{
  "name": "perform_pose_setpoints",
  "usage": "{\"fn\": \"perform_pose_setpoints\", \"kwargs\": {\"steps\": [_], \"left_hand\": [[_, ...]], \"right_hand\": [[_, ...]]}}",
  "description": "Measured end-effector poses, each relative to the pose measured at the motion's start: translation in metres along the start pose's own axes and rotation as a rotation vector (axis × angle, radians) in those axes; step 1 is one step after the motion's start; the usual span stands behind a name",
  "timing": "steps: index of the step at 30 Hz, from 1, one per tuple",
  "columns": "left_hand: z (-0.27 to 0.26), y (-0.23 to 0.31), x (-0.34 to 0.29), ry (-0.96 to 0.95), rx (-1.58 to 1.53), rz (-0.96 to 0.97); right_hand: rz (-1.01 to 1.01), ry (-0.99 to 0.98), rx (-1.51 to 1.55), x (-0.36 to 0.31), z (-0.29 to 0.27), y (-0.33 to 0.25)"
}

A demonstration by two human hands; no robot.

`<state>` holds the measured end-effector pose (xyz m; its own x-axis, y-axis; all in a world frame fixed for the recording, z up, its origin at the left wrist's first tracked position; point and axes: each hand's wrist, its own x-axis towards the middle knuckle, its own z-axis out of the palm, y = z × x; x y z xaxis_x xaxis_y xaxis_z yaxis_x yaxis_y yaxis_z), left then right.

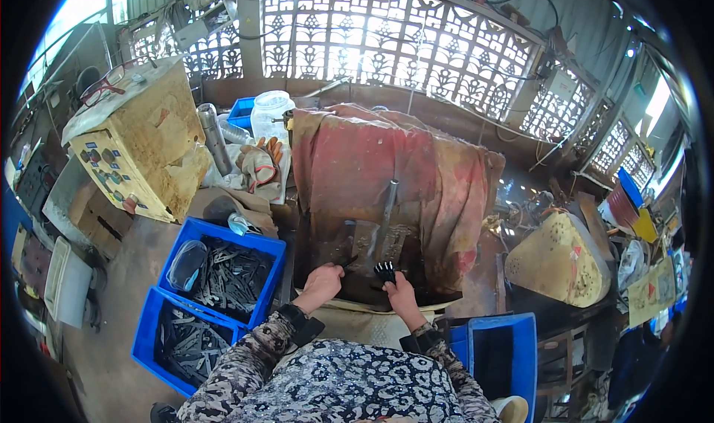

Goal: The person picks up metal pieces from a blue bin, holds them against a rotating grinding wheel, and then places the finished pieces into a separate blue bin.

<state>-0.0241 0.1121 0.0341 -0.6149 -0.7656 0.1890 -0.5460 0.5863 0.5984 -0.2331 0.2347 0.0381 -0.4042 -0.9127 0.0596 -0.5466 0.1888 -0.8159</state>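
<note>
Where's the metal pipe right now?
In the head view, slightly right of centre, the metal pipe stands tilted beyond the right hand, before the red cloth.

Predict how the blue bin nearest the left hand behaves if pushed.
The blue bin is probably heavy for its size, given its load of dark, metal-looking strips. Its broad footprint suggests sliding over tipping; the loose, jumbled strips may shift.

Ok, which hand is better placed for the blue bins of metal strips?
Likely the left hand, nearer those blue bins, though it holds a thin dark piece; the right hand, farther, grips a pale-tipped dark object.
</note>
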Motion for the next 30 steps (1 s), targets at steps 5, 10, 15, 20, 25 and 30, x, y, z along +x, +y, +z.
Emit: {"fn": "perform_pose_setpoints", "kwargs": {"steps": [5, 10, 15, 20, 25, 30], "left_hand": [[0.001, -0.001, 0.001, 0.001, -0.010, -0.005], [-0.002, 0.002, 0.000, -0.019, 0.004, -0.015], [-0.001, 0.002, 0.000, -0.020, 0.002, -0.018], [-0.003, 0.003, -0.001, -0.014, 0.003, -0.015], [-0.002, 0.003, 0.000, -0.030, -0.004, -0.027], [0.002, -0.002, 0.000, -0.032, -0.006, -0.007]], "right_hand": [[0.015, -0.012, -0.004, 0.000, 0.000, -0.001], [-0.001, -0.030, -0.017, -0.002, -0.002, -0.007], [-0.001, -0.036, -0.026, -0.001, -0.002, -0.005], [-0.004, -0.044, -0.017, -0.001, -0.002, -0.010], [-0.023, -0.040, -0.031, 0.000, -0.002, -0.006], [-0.018, -0.043, -0.030, 0.001, -0.001, -0.003]]}}
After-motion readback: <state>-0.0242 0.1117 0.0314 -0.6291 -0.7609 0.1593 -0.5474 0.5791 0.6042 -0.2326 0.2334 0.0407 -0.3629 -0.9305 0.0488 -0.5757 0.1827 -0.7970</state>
